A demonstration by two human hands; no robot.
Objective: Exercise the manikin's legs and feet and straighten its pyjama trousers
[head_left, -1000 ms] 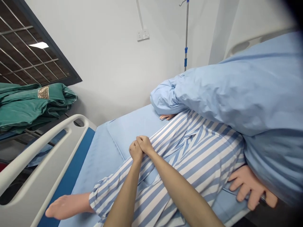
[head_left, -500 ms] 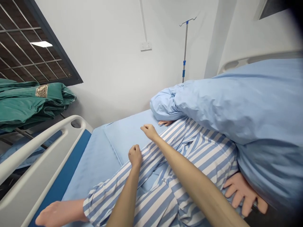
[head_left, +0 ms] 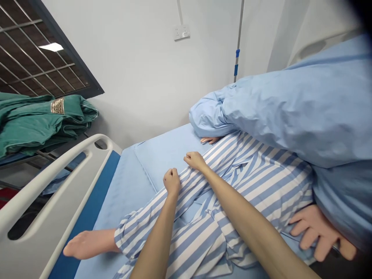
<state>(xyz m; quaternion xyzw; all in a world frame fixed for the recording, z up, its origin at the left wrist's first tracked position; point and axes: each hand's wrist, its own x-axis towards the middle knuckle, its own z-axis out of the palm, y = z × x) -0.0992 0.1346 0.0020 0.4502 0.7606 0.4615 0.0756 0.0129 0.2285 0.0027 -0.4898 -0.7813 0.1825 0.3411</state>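
A manikin in blue-and-white striped trousers point(head_left: 200, 240) lies on a bed with a light blue sheet point(head_left: 122, 186). My left hand point(head_left: 172, 181) is curled into a fist at the far edge of the manikin's farther trouser leg point(head_left: 151, 209), around the lower leg. Further up that same leg, my right hand point(head_left: 195, 160) is also a closed fist, with the thumb side up. Nothing shows in either fist. Whether they press on the cloth or hover just over it, I cannot tell. The manikin's bare foot point(head_left: 90, 243) sticks out at lower left.
A blue cover point(head_left: 290, 112) hides the manikin's upper body; one manikin hand point(head_left: 319, 228) pokes out at right. The bed's footboard point(head_left: 72, 174) stands at left, with folded green cloth point(head_left: 43, 120) beyond. Behind are a drip stand point(head_left: 236, 58) and a wall socket point(head_left: 182, 32).
The view has tipped down and turned slightly left, so the bed sits higher and further right in the picture. Both fists stay closed at the farther leg.
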